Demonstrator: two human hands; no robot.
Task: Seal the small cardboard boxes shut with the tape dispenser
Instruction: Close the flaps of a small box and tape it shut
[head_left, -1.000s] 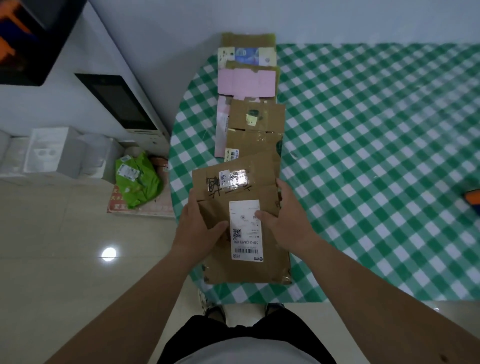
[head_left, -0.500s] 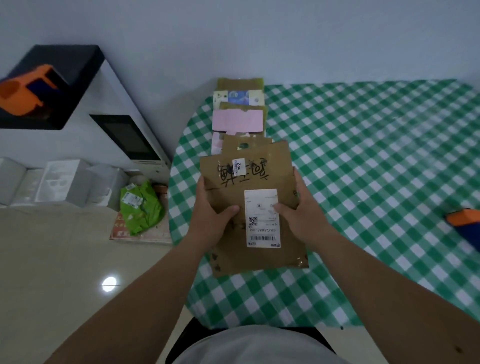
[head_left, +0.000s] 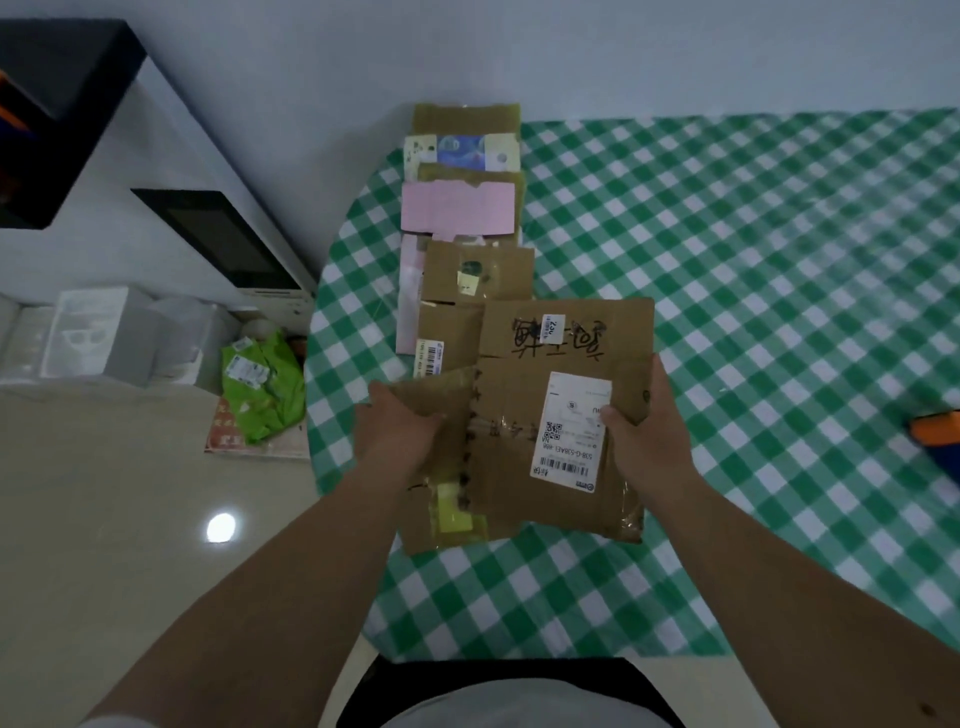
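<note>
White shipping label (head_left: 570, 431) on the flattened cardboard box (head_left: 563, 415): barcode, QR code, code "538-G-538AE1-A06". Small sticker (head_left: 552, 328) above the label and the black handwriting: illegible.

Pale blue-grey wall (head_left: 571, 47) runs along the back. Glossy beige tiled floor (head_left: 104, 519) catches a bright round light reflection (head_left: 221, 527). White cabinet with a dark glass panel (head_left: 218, 239) stands left, white foam blocks (head_left: 93, 332) beside it, near a crumpled green plastic bag (head_left: 265, 384).
</note>
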